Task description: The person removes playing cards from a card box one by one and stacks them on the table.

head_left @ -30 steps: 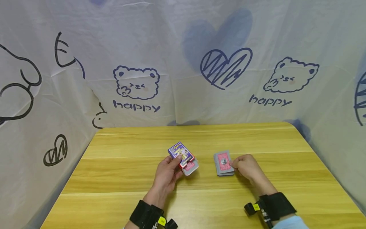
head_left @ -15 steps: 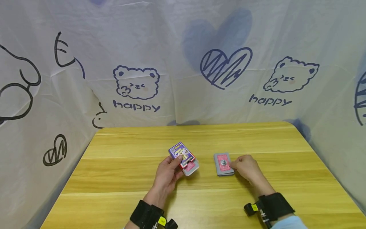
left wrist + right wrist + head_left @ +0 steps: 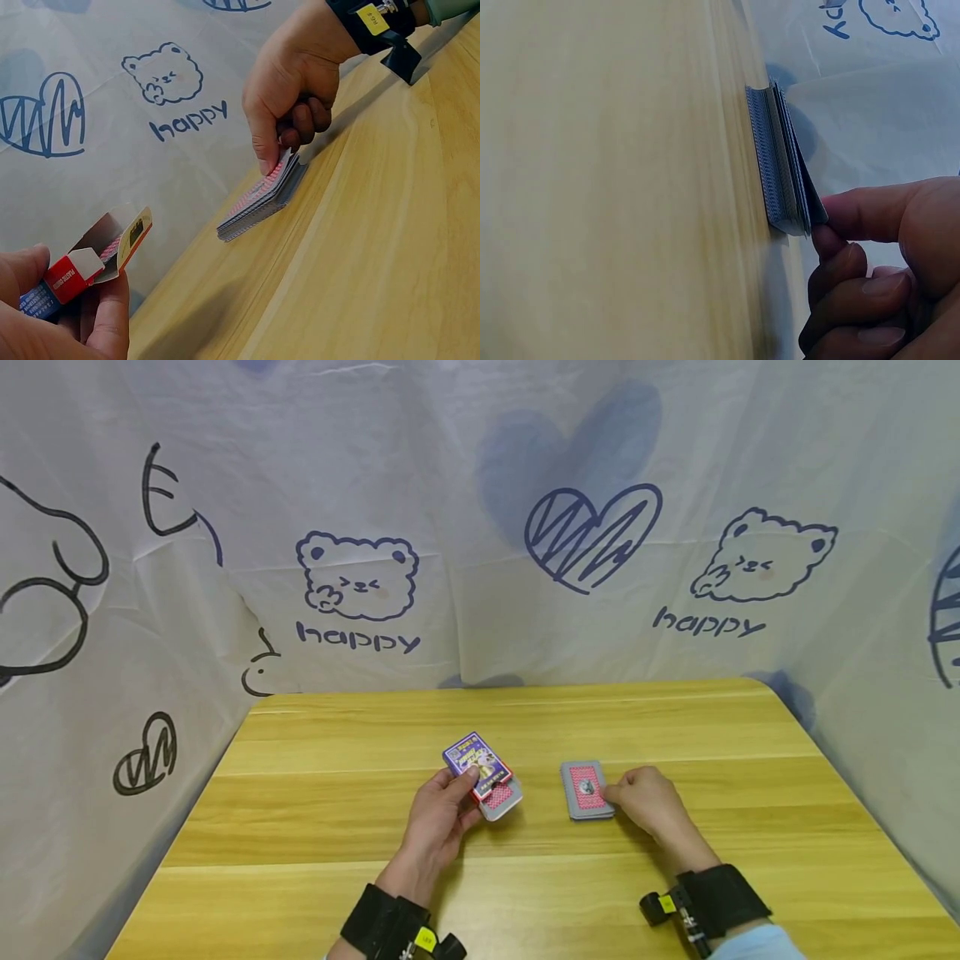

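Observation:
My left hand (image 3: 438, 810) grips a blue-and-red playing card box (image 3: 480, 764), thumb on top and fingers underneath. Its end flap stands open in the left wrist view, and a red-patterned card (image 3: 498, 795) shows at the mouth. To the right, a stack of playing cards (image 3: 587, 789) lies face down on the table, with red-patterned backs and pale borders. My right hand (image 3: 648, 797) is at the stack's right edge. In the right wrist view, its thumb and index finger pinch the edge of a top card (image 3: 808, 187), which tilts up slightly from the cards below.
The wooden table (image 3: 360, 735) has light yellow grain and rounded far corners. White cloth (image 3: 465, 527) with drawn bears, hearts and writing hangs behind it and at both sides. A black strap with a small camera (image 3: 720, 900) is on each wrist.
The top of the card stack has come down slightly and sits more squarely on the rest. My right hand has shifted only a little; the left hand and the box stay nearly still.

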### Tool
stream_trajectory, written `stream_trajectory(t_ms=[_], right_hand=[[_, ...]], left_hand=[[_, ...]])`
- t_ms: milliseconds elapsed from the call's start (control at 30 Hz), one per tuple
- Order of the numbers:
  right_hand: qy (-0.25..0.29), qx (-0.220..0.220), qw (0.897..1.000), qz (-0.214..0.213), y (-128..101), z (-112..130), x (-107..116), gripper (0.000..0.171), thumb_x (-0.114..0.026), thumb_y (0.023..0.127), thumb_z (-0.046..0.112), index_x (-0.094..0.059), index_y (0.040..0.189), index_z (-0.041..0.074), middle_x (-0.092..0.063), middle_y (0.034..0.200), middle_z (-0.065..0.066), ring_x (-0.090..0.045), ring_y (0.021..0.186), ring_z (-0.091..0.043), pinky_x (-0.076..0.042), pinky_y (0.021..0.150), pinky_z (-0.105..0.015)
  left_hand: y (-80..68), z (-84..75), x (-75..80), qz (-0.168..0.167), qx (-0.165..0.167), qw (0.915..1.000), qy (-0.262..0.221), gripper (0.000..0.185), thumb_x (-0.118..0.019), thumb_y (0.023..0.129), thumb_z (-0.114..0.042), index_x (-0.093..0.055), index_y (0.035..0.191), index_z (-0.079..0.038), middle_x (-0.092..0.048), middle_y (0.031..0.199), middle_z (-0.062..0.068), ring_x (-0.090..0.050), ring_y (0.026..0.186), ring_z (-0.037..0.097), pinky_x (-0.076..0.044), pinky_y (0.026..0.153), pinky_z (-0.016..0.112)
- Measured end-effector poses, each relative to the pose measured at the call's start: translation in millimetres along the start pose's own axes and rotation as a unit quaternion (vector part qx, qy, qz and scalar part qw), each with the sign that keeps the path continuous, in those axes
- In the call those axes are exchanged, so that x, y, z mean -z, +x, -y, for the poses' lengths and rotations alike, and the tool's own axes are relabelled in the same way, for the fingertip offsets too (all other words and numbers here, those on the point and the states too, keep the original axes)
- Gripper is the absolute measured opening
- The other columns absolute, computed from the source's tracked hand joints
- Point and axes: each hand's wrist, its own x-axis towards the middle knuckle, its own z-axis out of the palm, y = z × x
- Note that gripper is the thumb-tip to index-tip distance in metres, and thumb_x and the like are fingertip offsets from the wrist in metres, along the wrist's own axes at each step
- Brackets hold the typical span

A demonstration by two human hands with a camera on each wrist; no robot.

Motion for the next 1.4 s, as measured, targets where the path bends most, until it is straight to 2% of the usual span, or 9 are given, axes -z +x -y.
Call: stream_trajectory(t_ms=[367, 500, 633, 767, 1000, 1167, 1400], right_hand=[[-0.027, -0.001, 1.0, -0.003, 2, -4, 0, 0.034, -0.074, 0.091, 0.025, -0.059, 0.065, 0.009, -0.048, 0.062, 0.001, -0.043, 0.056, -0.015, -0.033, 0.051, -0.026], [-0.027, 0.001, 1.0, -0.005, 0, -2, 0, 0.037, -0.074, 0.093, 0.027, -0.059, 0.065, 0.009, -0.047, 0.062, 0.002, -0.043, 0.057, -0.015, -0.032, 0.051, -0.026], [-0.023, 0.025, 0.999, -0.025, -6, 5, -2, 0.038, -0.071, 0.096, 0.027, -0.057, 0.065, 0.009, -0.044, 0.06, 0.002, -0.041, 0.056, -0.015, -0.031, 0.051, -0.025], [0.009, 0.071, 0.996, -0.045, -15, 21, -11, 0.034, -0.068, 0.099, 0.023, -0.06, 0.07, 0.007, -0.042, 0.059, 0.004, -0.037, 0.055, -0.013, -0.029, 0.05, -0.024], [0.1, 0.117, 0.988, -0.018, -35, 47, -37, 0.028, -0.071, 0.101, 0.021, -0.068, 0.08, 0.002, -0.045, 0.06, 0.005, -0.037, 0.053, -0.009, -0.029, 0.05, -0.021], [0.131, 0.111, 0.985, 0.005, -42, 56, -54, 0.025, -0.075, 0.099, 0.022, -0.073, 0.085, 0.002, -0.051, 0.064, 0.004, -0.039, 0.056, -0.009, -0.031, 0.05, -0.02], [0.152, 0.089, 0.984, 0.016, -45, 62, -66, 0.026, -0.08, 0.095, 0.026, -0.074, 0.084, 0.004, -0.061, 0.07, -0.003, -0.047, 0.062, -0.014, -0.036, 0.051, -0.022]], left_hand=[[-0.4, -0.8, -0.5, 0.001, 0.003, 1.0, -0.002, 0.048, -0.066, 0.107, -0.026, -0.054, 0.147, -0.003, -0.071, 0.128, 0.014, -0.072, 0.102, 0.018, -0.063, 0.079, 0.029], [-0.9, -0.3, -0.6, 0.004, 0.006, 1.0, -0.005, 0.049, -0.066, 0.107, -0.026, -0.053, 0.148, -0.002, -0.071, 0.129, 0.014, -0.072, 0.103, 0.018, -0.063, 0.081, 0.029], [-0.9, 1.1, -0.7, 0.013, 0.013, 0.9997, -0.018, 0.051, -0.064, 0.108, -0.025, -0.05, 0.15, 0.0, -0.069, 0.132, 0.016, -0.071, 0.106, 0.019, -0.064, 0.087, 0.033], [-1.5, 2.9, -1.7, 0.025, 0.02, 0.9987, -0.04, 0.049, -0.059, 0.11, -0.022, -0.046, 0.151, 0.002, -0.069, 0.129, 0.016, -0.072, 0.106, 0.02, -0.065, 0.09, 0.036], [-3.0, 3.7, -2.3, 0.046, 0.03, 0.9962, -0.067, 0.048, -0.051, 0.113, -0.021, -0.04, 0.153, 0.003, -0.076, 0.119, 0.014, -0.077, 0.103, 0.021, -0.065, 0.088, 0.036], [-3.5, 3.8, -3.6, 0.054, 0.025, 0.9953, -0.076, 0.051, -0.052, 0.112, -0.019, -0.037, 0.153, 0.006, -0.078, 0.115, 0.014, -0.078, 0.1, 0.019, -0.066, 0.086, 0.035], [-6.1, 4.0, -5.0, 0.061, 0.03, 0.9954, -0.068, 0.05, -0.053, 0.112, -0.019, -0.039, 0.153, 0.004, -0.078, 0.114, 0.013, -0.078, 0.097, 0.018, -0.066, 0.084, 0.033]])
